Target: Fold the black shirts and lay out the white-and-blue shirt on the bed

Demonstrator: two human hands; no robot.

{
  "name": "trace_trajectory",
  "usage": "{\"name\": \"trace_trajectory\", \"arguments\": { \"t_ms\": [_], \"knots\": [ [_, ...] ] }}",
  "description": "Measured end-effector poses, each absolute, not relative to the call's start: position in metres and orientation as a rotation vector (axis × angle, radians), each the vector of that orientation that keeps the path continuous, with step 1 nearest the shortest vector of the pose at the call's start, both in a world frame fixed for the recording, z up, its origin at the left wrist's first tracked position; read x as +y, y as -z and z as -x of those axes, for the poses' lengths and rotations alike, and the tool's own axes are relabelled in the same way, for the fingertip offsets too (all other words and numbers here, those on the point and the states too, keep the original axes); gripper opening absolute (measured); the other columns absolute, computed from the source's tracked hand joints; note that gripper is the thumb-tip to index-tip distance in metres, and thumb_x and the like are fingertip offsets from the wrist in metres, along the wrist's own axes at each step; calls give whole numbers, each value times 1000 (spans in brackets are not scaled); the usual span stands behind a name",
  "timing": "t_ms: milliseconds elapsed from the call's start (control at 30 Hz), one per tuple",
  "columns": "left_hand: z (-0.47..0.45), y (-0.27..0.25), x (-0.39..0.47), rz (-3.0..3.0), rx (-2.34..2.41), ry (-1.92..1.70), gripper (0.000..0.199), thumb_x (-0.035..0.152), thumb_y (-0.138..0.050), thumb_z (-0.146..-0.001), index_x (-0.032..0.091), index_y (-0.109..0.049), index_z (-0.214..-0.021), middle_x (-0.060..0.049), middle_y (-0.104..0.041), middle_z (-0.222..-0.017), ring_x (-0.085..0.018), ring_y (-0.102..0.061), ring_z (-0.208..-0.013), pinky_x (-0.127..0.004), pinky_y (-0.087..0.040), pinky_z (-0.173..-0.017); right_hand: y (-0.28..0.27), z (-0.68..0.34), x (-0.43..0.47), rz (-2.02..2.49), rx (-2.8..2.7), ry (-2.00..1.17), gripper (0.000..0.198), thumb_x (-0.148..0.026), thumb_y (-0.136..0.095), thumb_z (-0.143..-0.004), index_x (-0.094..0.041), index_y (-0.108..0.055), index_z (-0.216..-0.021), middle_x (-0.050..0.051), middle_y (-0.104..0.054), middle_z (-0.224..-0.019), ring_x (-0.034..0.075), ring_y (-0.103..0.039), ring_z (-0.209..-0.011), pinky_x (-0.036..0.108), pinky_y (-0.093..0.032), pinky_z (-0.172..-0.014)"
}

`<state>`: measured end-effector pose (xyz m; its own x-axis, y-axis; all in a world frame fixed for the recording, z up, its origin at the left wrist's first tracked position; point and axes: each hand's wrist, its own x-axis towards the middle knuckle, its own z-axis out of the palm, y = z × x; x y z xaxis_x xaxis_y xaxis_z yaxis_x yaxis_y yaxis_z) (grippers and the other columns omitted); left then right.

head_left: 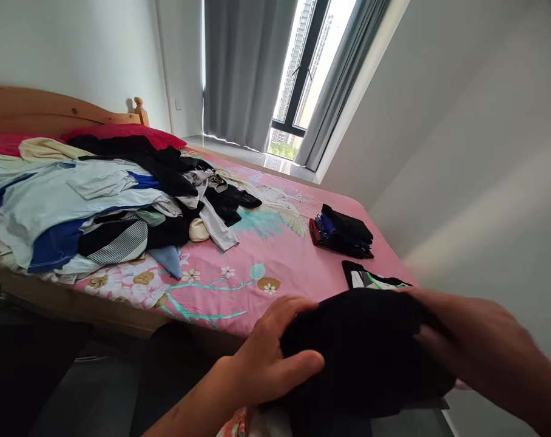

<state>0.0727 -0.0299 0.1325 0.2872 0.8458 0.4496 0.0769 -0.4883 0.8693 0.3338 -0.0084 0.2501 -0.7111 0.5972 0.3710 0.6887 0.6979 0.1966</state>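
A folded black garment is held up at the near edge of the bed, between my two hands. My left hand grips its left side, thumb on the near face and fingers going behind. On the other side my right hand, a little blurred, closes around the cloth; part of its fingers is hidden. Just beyond the garment lies a flat black, white and green piece of clothing, partly covered from view. Farther back sits a neat stack of folded dark clothes.
A loose heap of clothes covers the left of the bed. Pink floral bedding lies beneath. Behind are a wooden headboard, a red pillow, grey curtains and a window. A white wall borders the right.
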Motion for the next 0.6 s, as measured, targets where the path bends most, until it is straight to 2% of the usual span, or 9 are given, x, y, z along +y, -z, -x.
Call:
{"name": "trace_trajectory", "arguments": {
  "t_ms": [67,100,167,267,433,533,600],
  "knots": [
    [-81,-160,-29,-1841,723,-1341,67,33,-73,-69,20,-47,-129,-9,-56,-126,-24,-53,-113,-34,-42,-98,-246,-319,-7,893,-2719,356,27,-28,-42,-91,-27,-48,-117,0,-70,-87,15,-67,-70,25,-48,-54],
    [-86,-170,-29,-1834,703,-1360,66,30,-75,-68,21,-48,-128,-8,-58,-124,-23,-55,-111,-32,-43,-97,-244,-314,-7,855,-2736,289,28,-27,-43,-91,-27,-47,-118,0,-70,-91,15,-67,-73,25,-49,-58],
    [-96,-179,-27,-1772,716,-1428,52,24,-73,-71,22,-55,-119,-4,-65,-113,-18,-61,-102,-27,-46,-92,-241,-305,-6,814,-2730,188,28,-25,-45,-91,-26,-46,-119,0,-69,-94,14,-66,-78,23,-49,-62],
    [-105,-176,-24,-1658,799,-1521,30,19,-69,-74,21,-63,-104,0,-70,-96,-14,-64,-88,-22,-49,-83,-238,-293,-11,847,-2640,198,25,-23,-45,-90,-25,-50,-115,-1,-68,-91,13,-66,-77,23,-49,-63],
    [-109,-170,-21,-1480,928,-1483,15,22,-66,-77,20,-66,-92,1,-69,-85,-14,-63,-79,-23,-49,-73,-224,-271,-22,1087,-2406,417,23,-24,-45,-87,-21,-52,-109,4,-67,-92,17,-65,-80,29,-51,-68],
    [-104,-171,-19,-1403,934,-1410,21,28,-67,-76,20,-66,-95,0,-69,-88,-17,-62,-83,-26,-49,-76,-212,-266,-19,1097,-2344,368,23,-27,-45,-88,-19,-49,-109,5,-67,-86,16,-65,-72,26,-50,-60],
    [-94,-167,-16,-1387,877,-1334,33,32,-67,-75,21,-64,-106,-1,-68,-99,-19,-60,-92,-27,-47,-82,-211,-270,-15,1081,-2343,323,20,-29,-44,-89,-20,-49,-106,2,-66,-78,15,-64,-62,24,-48,-53]
  ]
}}
